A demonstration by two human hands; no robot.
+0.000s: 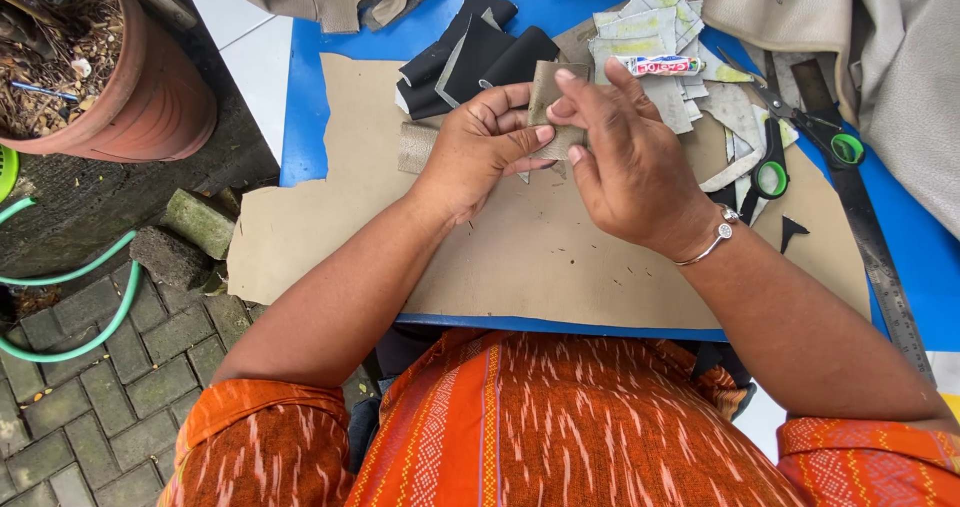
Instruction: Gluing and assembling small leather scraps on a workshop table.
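Between both hands, fingers of left hand point(478, 145) and right hand point(628, 162) pinch the olive fabric piece point(552, 102).

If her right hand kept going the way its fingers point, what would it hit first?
Probably the black pieces: the right hand, pinching the tan piece, points up-left toward them. Depth is unclear.

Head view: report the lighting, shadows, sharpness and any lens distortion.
Head view: soft, even daylight with no harsh glare; faint shadows under the left hand and right hand on the tan sheet; the olive fabric piece they pinch is sharp; wide-angle bending curves the metal ruler and blue table edges.
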